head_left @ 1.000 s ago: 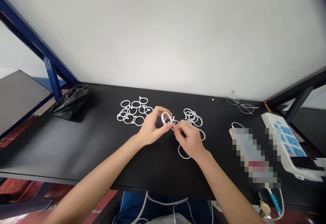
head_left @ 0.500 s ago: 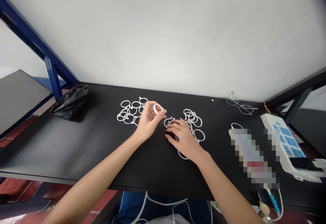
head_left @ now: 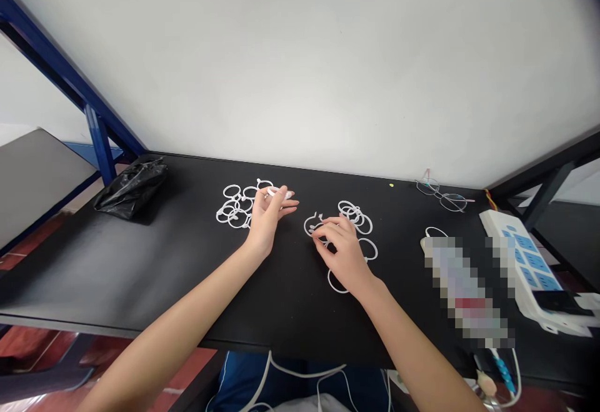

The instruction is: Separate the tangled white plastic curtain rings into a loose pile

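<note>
My left hand (head_left: 266, 218) reaches toward a cluster of closed white plastic rings (head_left: 235, 206) on the black table (head_left: 140, 262), pinching one white ring (head_left: 276, 192) at its fingertips just right of that cluster. My right hand (head_left: 341, 251) rests on the table with fingers curled, pinching an open white ring (head_left: 311, 223) that lies flat. A second group of white rings (head_left: 356, 217) lies just beyond and right of that hand, and another ring (head_left: 335, 283) shows under its wrist.
A crumpled black plastic bag (head_left: 131, 188) lies at the table's left back. Spectacles (head_left: 443, 192) sit at the back right. A white and blue power strip (head_left: 529, 268) and a blurred-out object (head_left: 464, 290) lie on the right. Blue frame bars (head_left: 96, 143) rise at left.
My left hand carried a closed ring away from the middle, leftward to the left cluster. My right hand dropped to the table and pinched an open ring.
</note>
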Tool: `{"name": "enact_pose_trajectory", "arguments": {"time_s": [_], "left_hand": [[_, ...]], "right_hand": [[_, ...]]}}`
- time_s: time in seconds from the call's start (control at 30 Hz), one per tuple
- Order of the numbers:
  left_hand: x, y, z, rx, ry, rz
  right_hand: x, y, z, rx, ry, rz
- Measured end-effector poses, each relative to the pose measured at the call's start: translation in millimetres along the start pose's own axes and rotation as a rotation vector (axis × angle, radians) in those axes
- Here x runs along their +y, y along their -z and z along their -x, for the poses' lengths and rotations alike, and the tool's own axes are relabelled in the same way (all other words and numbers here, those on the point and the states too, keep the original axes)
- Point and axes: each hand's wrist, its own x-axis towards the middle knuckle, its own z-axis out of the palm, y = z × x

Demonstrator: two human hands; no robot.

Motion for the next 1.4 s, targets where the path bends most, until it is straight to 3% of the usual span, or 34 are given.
{"name": "enact_pose_trajectory", "arguments": {"time_s": [0.13, 0.23, 0.8, 0.93, 1.1, 1.23, 1.4], "left_hand": [[-3.8, 6.2, -5.6, 0.150, 0.237, 0.199], [-4.7, 7.3, -6.0, 0.231, 0.328, 0.312], [-5.4, 5.0, -1.4, 0.151, 0.311, 0.340], [-0.5, -0.1, 3.0, 0.017, 0.353, 0.322], [2.9, -8.3, 16.3, -0.246, 0.265, 0.158], [2.2, -11.9, 22.8, -0.390, 0.207, -0.027], [0.0, -10.5, 23.1, -0.525, 0.212, -0.096]], "right_hand": [[0.8, 1.4, -1.4, 0.096, 0.000, -0.030], [0.4, 1.6, -1.7, 0.127, 0.015, -0.047], [-1.3, 1.0, -1.3, 0.192, 0.034, -0.101], [-4.1, 4.4, -3.9, 0.250, 0.026, -0.132], [-7.4, 9.0, -6.4, 0.340, 0.045, -0.130], [-8.4, 8.5, -6.2, 0.330, 0.081, -0.165], [-9.7, 6.3, -6.1, 0.287, 0.103, -0.212]]}}
